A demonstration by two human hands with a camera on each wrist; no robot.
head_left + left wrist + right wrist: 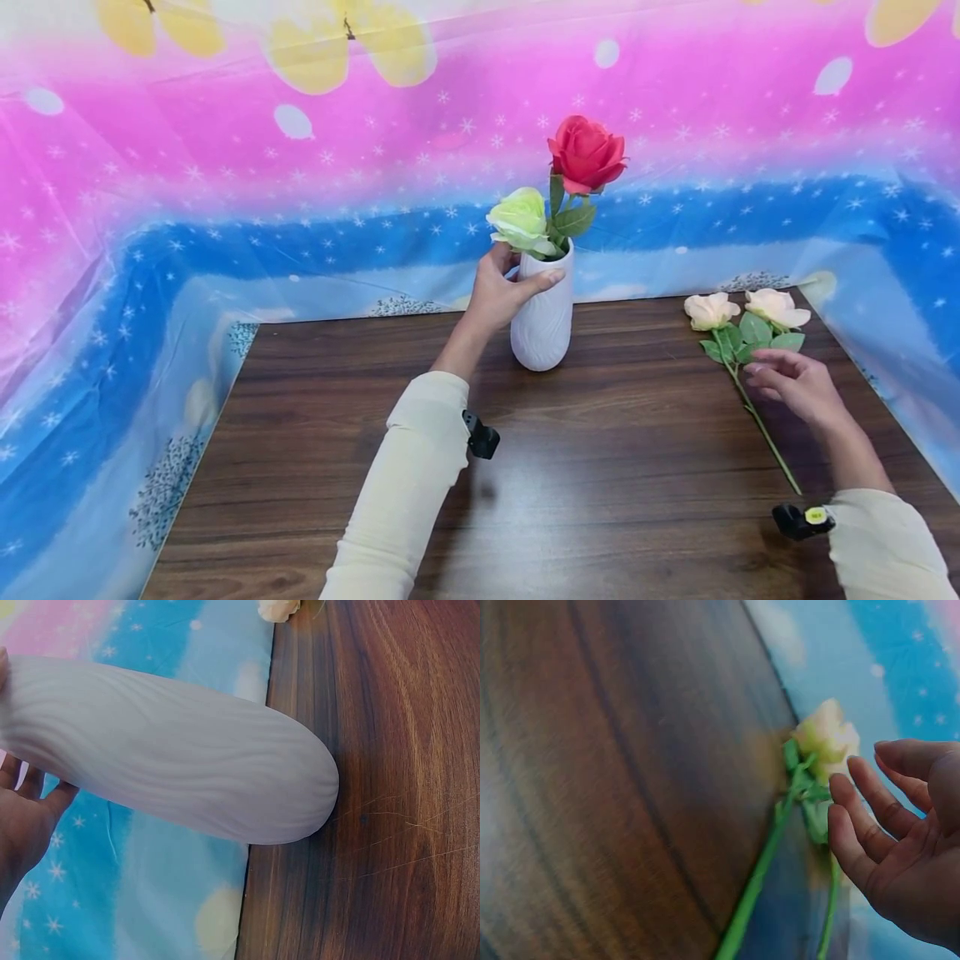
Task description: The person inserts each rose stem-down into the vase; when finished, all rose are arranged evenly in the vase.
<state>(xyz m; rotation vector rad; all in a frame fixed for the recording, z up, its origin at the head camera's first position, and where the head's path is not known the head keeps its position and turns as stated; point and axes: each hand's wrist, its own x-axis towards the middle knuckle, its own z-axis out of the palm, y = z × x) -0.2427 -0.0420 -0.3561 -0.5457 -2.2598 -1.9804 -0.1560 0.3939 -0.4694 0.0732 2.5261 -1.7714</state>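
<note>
Dk wood worktop (360,450) | pink/blue bkdrp cloth (375,150) @12h | L grip (501,293) clamped on wht vase (542,329) @12h | R grip (804,385) apart, nr roses (753,328) @2h

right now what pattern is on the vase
The vase has wavy, flowing ridges, clearest in the left wrist view.

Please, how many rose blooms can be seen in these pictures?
4: a red rose and a pale green rose in the white vase; a left cream rose and a right cream rose on the table's right side. No others show.
</note>
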